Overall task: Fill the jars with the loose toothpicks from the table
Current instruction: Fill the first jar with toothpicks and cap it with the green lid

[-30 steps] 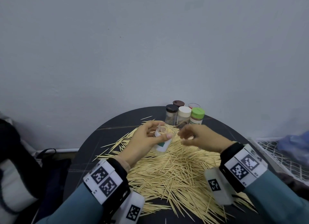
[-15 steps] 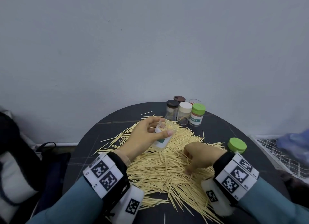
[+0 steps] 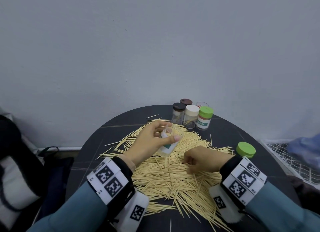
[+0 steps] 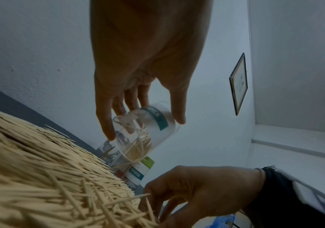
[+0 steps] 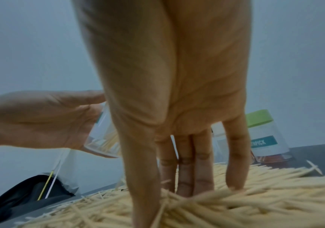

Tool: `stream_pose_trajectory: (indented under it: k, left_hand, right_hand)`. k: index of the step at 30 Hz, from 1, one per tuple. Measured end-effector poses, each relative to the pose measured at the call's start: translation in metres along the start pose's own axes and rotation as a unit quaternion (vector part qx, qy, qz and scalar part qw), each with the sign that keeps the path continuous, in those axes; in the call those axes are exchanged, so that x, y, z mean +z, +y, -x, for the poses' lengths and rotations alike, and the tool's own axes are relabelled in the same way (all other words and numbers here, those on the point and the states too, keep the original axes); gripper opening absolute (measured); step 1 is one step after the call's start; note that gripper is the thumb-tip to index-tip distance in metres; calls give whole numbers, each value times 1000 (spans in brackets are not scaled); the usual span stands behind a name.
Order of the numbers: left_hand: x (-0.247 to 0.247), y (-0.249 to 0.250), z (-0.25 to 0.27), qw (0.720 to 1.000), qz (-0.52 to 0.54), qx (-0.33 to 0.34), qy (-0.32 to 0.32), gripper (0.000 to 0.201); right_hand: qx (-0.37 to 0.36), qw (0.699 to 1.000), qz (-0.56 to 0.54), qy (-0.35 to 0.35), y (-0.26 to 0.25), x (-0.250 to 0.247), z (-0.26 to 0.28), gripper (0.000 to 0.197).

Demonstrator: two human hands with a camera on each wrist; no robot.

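My left hand [image 3: 152, 140] grips an open clear jar [image 3: 168, 142] with a white and teal label, tilted above the pile; the jar [image 4: 142, 135] has some toothpicks inside. The loose toothpicks [image 3: 173, 178] lie in a wide heap on the round dark table [image 3: 230, 128]. My right hand [image 3: 204, 160] is down on the heap just right of the jar, fingers curled and pinching some toothpicks. In the right wrist view its fingertips [image 5: 185, 191] dig into the toothpicks [image 5: 236, 208]. In the left wrist view the right hand [image 4: 197, 189] holds a few sticks.
A loose green lid [image 3: 245, 149] lies right of my right hand. Several closed jars stand at the table's back, among them a green-lidded jar [image 3: 204, 118] and a white-lidded jar [image 3: 191, 115]. A wire rack [image 3: 285, 159] sits to the right, a dark bag [image 3: 17, 162] to the left.
My right hand has moved from the jar's mouth down onto the heap and curled into the toothpicks, which uncovers the green lid. The left hand keeps holding the jar.
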State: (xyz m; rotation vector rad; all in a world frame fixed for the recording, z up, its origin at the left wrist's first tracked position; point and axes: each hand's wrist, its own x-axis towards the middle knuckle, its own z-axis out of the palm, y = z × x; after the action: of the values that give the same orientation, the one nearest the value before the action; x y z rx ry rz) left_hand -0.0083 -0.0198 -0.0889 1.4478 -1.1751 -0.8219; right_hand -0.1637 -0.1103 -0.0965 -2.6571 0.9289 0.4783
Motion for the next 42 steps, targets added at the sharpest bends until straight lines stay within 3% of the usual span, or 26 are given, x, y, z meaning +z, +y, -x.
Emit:
stream_pose_trajectory:
  k: [4, 8, 11, 16, 21, 29, 31, 33, 37, 42]
  left_hand:
    - [0, 0, 0, 1000, 6, -4, -1, 52]
    - [0, 0, 0, 1000, 7, -3, -1, 51]
    - [-1, -1, 0, 1000, 5, -3, 2, 50]
    - [-2, -1, -1, 1000, -1, -6, 7, 52]
    - [-3, 0, 0, 1000, 3, -3, 8, 52]
    - [-5, 2, 0, 1000, 9, 6, 11, 65]
    - [-6, 2, 0, 1000, 11, 6, 15, 59]
    - [-6, 1, -1, 1000, 10, 4, 18, 53]
    - [-6, 1, 0, 1000, 9, 1, 14, 65]
    - [-5, 0, 0, 1000, -3, 1, 5, 47]
  right_hand:
    - [-14, 1000, 2, -9, 0, 0, -1, 36]
    - [-29, 999, 20, -8, -1, 1, -2, 13]
    - [-28, 999, 33, -11, -1, 0, -1, 34]
    - [-42, 998, 43, 3, 1, -2, -1, 18]
    - [-55, 998, 21, 23, 11, -3, -4, 28]
    - [-69, 992, -103, 27, 16, -7, -4, 16]
    - [-55, 983, -172, 27, 18, -7, -5, 16]
    - [-49, 956, -286, 33, 20, -7, -4, 15]
    - [-61, 877, -469, 88, 22, -10, -5, 20]
    - [-114, 733, -648, 173, 17, -24, -4, 24]
